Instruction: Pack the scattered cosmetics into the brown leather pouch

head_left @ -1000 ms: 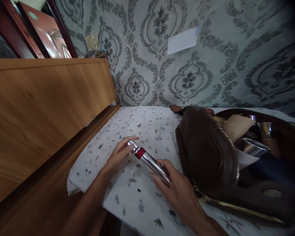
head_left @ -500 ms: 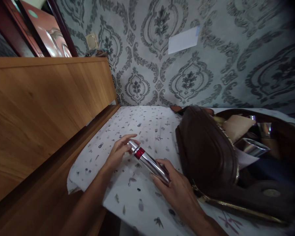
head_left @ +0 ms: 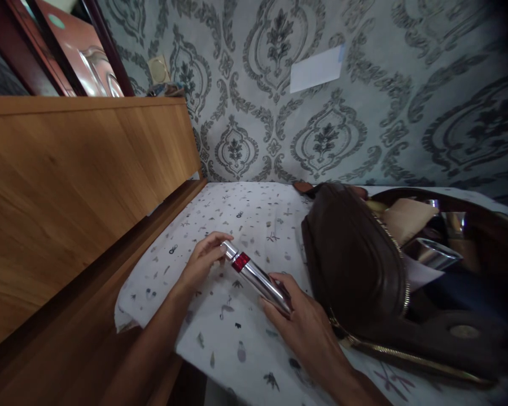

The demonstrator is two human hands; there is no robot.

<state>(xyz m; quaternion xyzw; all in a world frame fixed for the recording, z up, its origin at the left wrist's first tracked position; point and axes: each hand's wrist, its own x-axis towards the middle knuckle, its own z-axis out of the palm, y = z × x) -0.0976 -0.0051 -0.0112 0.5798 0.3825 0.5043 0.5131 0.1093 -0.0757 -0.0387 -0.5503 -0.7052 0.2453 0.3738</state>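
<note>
A shiny silver cosmetic tube (head_left: 260, 283) with a red band near its upper end is held at a slant above the patterned sheet (head_left: 262, 208). My right hand (head_left: 307, 330) is wrapped round its lower part, thumb and fingers on opposite sides. At the narrow silver top end, the fingers of my left hand (head_left: 203, 260) are closed, with the fingertips curled behind it. To the right lies an unzipped dark brown leather bag (head_left: 351, 248), several cosmetic items showing inside.
Inside the bag are a beige packet (head_left: 408, 220) and a silver-ended container (head_left: 438, 254). A wooden board (head_left: 88, 186) rises along the left side. Patterned wallpaper (head_left: 275, 141) covers the wall behind, with a white paper (head_left: 316, 69) stuck on it.
The fingers of my left hand have curled in closer round the tube's top end. My right hand and the tube hold almost the same position.
</note>
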